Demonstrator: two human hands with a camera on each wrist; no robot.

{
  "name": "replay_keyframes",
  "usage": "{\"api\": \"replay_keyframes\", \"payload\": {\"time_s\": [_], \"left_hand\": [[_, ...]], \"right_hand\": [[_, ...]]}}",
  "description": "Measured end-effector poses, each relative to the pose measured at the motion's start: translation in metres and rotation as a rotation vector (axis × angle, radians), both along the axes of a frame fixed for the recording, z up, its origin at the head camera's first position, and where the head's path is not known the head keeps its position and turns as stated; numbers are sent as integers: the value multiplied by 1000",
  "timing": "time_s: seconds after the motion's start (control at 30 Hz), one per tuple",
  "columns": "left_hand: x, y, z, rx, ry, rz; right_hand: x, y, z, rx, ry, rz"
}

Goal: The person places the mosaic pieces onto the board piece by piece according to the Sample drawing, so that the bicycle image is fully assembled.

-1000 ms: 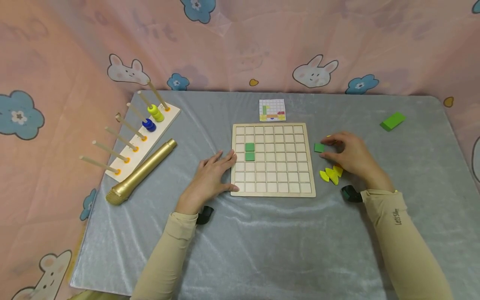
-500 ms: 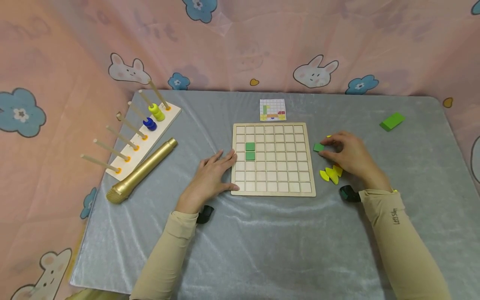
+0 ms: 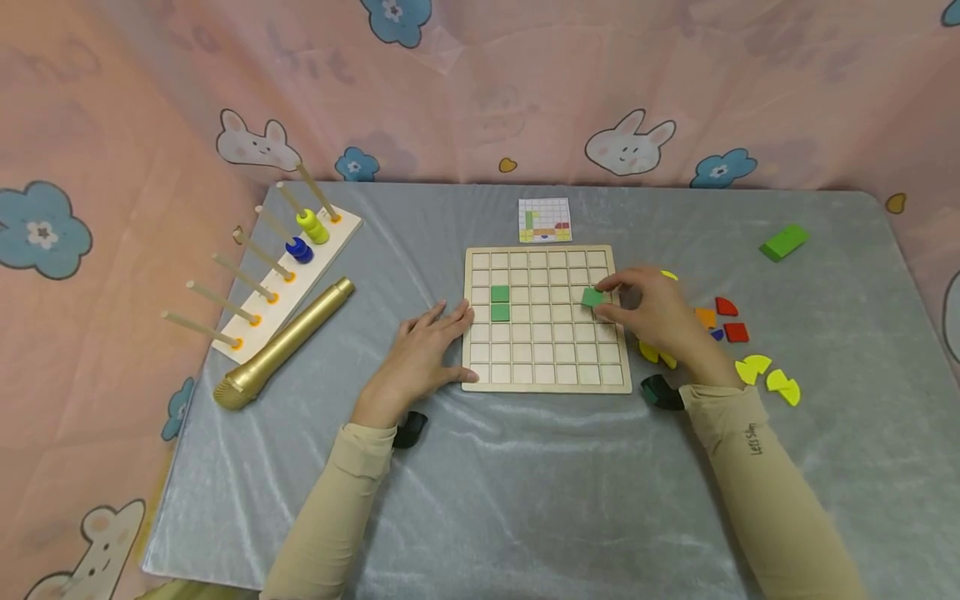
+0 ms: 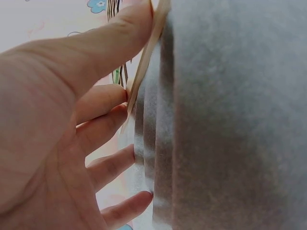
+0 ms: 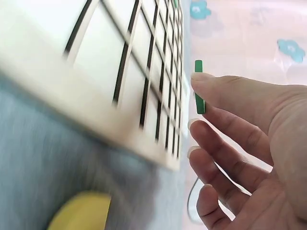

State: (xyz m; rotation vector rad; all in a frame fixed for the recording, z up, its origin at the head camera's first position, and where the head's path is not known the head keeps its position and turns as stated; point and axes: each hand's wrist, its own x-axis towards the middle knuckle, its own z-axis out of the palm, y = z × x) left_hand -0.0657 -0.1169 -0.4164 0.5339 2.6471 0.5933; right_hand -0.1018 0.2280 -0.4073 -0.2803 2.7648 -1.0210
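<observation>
Thumb and forefinger of the right hand (image 3: 651, 310) pinch a green square tile (image 3: 592, 297) over the right part of the grid board (image 3: 558, 333); the right wrist view shows the tile clear of its surface. The left hand (image 3: 429, 354) has its fingers spread apart against the board's left edge, its thumb on the near left corner. Two green squares (image 3: 499, 303) sit in the board's second column from the left, in the third and fourth rows from the far edge. Just right of the board lie yellow pieces (image 3: 647, 352), partly hidden by the right hand; farther right are an orange piece (image 3: 705, 317), a red quarter-round (image 3: 726, 307), a red square (image 3: 737, 332), a blue piece (image 3: 717, 335) and more yellow shapes (image 3: 783, 386). Beyond the board's far edge is a patterned card (image 3: 544, 220). Well to its right lies a green block (image 3: 784, 242). Left of the board are a gold microphone (image 3: 283, 343) and, beyond that, a pegged stand (image 3: 306, 273) bearing blue rings (image 3: 299, 250) and yellow rings (image 3: 312, 227). Grey cloth (image 3: 570, 500) spreads beneath the board.
</observation>
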Motion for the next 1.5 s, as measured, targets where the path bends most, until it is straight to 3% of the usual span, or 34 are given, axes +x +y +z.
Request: {"api": "replay_keyframes", "payload": {"time_s": [0.1, 0.33, 0.6, 0.83, 1.5], "left_hand": [[0, 0, 0, 4, -3, 4], [0, 0, 0, -3, 4, -1], [0, 0, -1, -13, 10, 1], [0, -1, -1, -8, 15, 3], [1, -1, 0, -9, 19, 1]], "right_hand": [[0, -10, 1, -22, 1, 34], [2, -30, -6, -49, 91, 132], [6, -60, -8, -46, 5, 180], [10, -82, -16, -39, 45, 251], [8, -107, -21, -1, 67, 266]]}}
